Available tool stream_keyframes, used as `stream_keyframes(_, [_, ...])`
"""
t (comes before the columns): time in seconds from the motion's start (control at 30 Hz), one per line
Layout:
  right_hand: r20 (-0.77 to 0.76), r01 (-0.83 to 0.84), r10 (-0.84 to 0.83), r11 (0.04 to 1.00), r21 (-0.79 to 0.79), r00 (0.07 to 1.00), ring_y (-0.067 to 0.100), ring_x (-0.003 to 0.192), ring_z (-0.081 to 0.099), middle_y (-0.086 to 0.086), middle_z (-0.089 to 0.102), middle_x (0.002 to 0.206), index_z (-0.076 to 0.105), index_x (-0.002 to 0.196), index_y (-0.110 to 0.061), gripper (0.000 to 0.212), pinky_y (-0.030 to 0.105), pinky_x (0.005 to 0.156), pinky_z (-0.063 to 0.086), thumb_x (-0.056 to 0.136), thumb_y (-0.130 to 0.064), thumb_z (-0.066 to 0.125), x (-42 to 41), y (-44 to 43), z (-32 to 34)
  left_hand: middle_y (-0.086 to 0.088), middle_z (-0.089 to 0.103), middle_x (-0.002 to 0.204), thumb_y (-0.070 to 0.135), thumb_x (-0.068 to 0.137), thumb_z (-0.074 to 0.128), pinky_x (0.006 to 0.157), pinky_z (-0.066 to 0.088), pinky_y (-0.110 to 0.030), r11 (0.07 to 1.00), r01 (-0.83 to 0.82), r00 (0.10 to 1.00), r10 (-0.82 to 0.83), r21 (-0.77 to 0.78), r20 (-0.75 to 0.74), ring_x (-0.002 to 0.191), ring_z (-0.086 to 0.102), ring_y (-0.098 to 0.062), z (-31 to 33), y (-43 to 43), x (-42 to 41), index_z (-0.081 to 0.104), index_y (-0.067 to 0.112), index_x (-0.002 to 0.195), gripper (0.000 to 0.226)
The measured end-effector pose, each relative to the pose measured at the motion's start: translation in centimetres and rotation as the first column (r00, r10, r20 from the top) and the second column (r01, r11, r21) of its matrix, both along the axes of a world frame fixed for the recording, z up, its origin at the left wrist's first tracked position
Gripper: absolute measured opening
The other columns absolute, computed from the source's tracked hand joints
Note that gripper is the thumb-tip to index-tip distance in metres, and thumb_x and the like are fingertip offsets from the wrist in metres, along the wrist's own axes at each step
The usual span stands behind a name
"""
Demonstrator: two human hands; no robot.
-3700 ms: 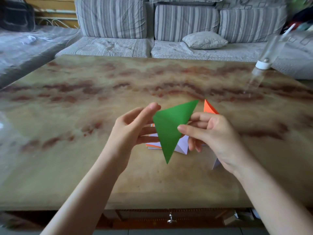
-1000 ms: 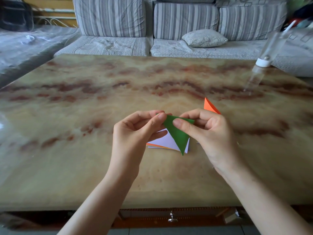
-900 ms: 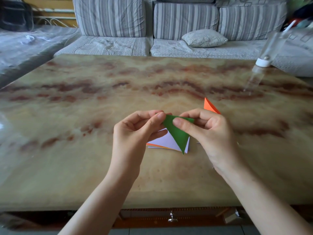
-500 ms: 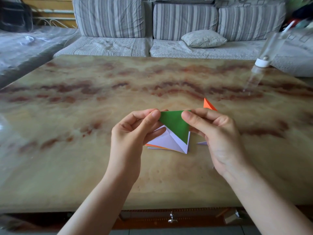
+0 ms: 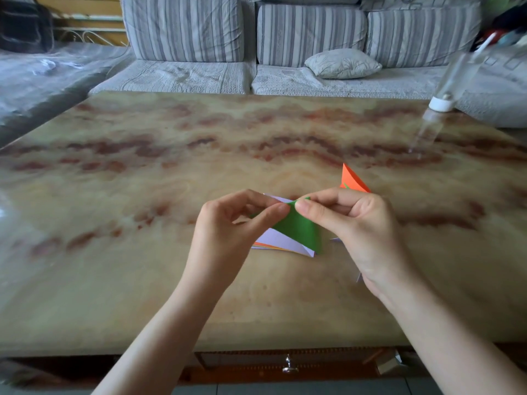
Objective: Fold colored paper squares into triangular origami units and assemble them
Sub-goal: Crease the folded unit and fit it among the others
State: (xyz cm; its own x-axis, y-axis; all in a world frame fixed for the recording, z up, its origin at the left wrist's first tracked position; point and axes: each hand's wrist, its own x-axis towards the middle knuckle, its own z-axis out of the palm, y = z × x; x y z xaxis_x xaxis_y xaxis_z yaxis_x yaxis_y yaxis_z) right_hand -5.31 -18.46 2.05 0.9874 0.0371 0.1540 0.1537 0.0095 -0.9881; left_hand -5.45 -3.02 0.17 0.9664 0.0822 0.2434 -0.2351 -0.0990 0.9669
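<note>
Folded smaller than before, green paper [image 5: 299, 229] hangs pinched at 12 o'clock by left hand [image 5: 228, 235] and right hand [image 5: 365, 223] fingers; likely light, floppy.

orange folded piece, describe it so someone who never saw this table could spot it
On the brown-veined marble table, look just beyond the knuckles of the right hand. The orange folded piece pokes up there as a point. Unlike the green paper pinched by that hand and the left hand, and the lilac sheets lying flat, it stands upright.
</note>
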Motion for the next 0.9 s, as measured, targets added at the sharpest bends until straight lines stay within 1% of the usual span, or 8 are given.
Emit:
stream_keyframes(0.17, [-0.07,-0.004,0.005,1.0,0.025,0.998,-0.002,0.054,0.061,-0.009,0.069,0.06,0.072,0.078,-0.01,0.002,0.005,0.048,0.038,0.078,-0.012,0.071,0.2,-0.1,-0.1,0.004,0.073,0.07,0.015,0.075,0.075,0.07,0.048,-0.026,0.998,-0.016,1.0,0.018,-0.054,0.024,0.066,0.064,-0.008,-0.2,-0.2,0.0,0.072,0.019,0.068,0.009])
stream_keyframes(0.3, [-0.008,0.006,-0.006,1.0,-0.008,1.0,-0.002,0.054,0.061,-0.008,0.069,0.06,0.072,0.075,-0.011,0.007,0.006,0.047,0.039,0.08,-0.008,0.069,0.3,0.0,-0.2,0.003,0.073,0.071,0.015,0.076,0.074,0.07,0.049,-0.023,0.997,0.01,1.0,-0.01,-0.072,-0.005,0.068,0.064,-0.009,-0.2,-0.1,0.0,0.071,0.017,0.067,0.01])
stream_keyframes(0.43, [0.045,0.001,0.002,0.997,-0.079,0.999,0.005,0.057,0.064,-0.001,0.072,0.064,0.073,0.07,-0.016,0.013,0.014,0.055,0.048,0.079,-0.006,0.07,0.5,-0.2,-0.7,0.006,0.069,0.067,0.016,0.079,0.073,0.069,0.046,-0.024,0.999,0.035,0.998,-0.035,0.012,-0.058,0.067,0.061,-0.008,-0.4,0.3,0.2,0.07,0.019,0.068,0.012])
stream_keyframes(0.53, [0.065,-0.004,0.012,0.993,-0.119,0.998,0.01,0.063,0.068,0.002,0.074,0.068,0.074,0.073,-0.013,0.009,0.02,0.063,0.052,0.079,-0.007,0.071,0.6,-0.1,-1.0,0.004,0.072,0.076,0.031,0.077,0.071,0.074,0.05,-0.029,0.997,0.064,0.997,-0.062,0.049,-0.048,0.077,0.067,-0.012,-0.1,0.2,0.1,0.072,0.028,0.078,0.003])
stream_keyframes(0.6, [0.074,-0.013,0.025,0.988,-0.155,0.997,0.013,0.069,0.071,0.003,0.074,0.072,0.075,0.077,-0.011,0.004,0.025,0.068,0.053,0.078,-0.014,0.072,0.4,0.1,-1.1,0.001,0.074,0.08,0.039,0.073,0.073,0.078,0.053,-0.035,0.995,0.066,0.998,-0.066,0.07,-0.01,0.082,0.069,-0.016,-0.1,-0.1,-0.1,0.072,0.031,0.082,0.012])
stream_keyframes(0.67, [0.073,-0.032,0.045,0.985,-0.169,0.996,0.014,0.073,0.072,0.002,0.075,0.074,0.075,0.079,-0.014,0.006,0.029,0.072,0.053,0.077,-0.018,0.072,0.2,0.3,-1.2,0.0,0.073,0.076,0.038,0.071,0.077,0.077,0.052,-0.038,0.997,0.041,0.999,-0.042,0.071,0.015,0.078,0.068,-0.018,0.0,-0.4,-0.1,0.073,0.027,0.077,0.013])
stream_keyframes(0.8, [0.066,-0.049,0.062,0.982,-0.181,0.996,0.016,0.074,0.071,0.001,0.075,0.074,0.076,0.077,-0.018,0.009,0.037,0.076,0.053,0.076,-0.025,0.071,0.1,0.5,-1.1,0.008,0.071,0.068,0.023,0.077,0.072,0.067,0.049,-0.02,0.999,0.024,1.0,-0.024,-0.04,-0.006,0.068,0.063,-0.008,-0.1,-0.7,-0.2,0.07,0.018,0.066,0.012])
stream_keyframes(0.9, [0.031,-0.079,0.086,0.982,-0.173,0.996,0.014,0.07,0.07,0.003,0.074,0.072,0.075,0.075,-0.018,0.006,0.031,0.071,0.051,0.079,-0.019,0.071,0.3,0.5,-1.1,0.006,0.07,0.065,0.018,0.079,0.071,0.062,0.046,-0.013,0.995,-0.041,0.999,0.041,-0.088,-0.007,0.063,0.062,-0.004,-0.2,-0.9,-0.2,0.069,0.014,0.067,0.013])
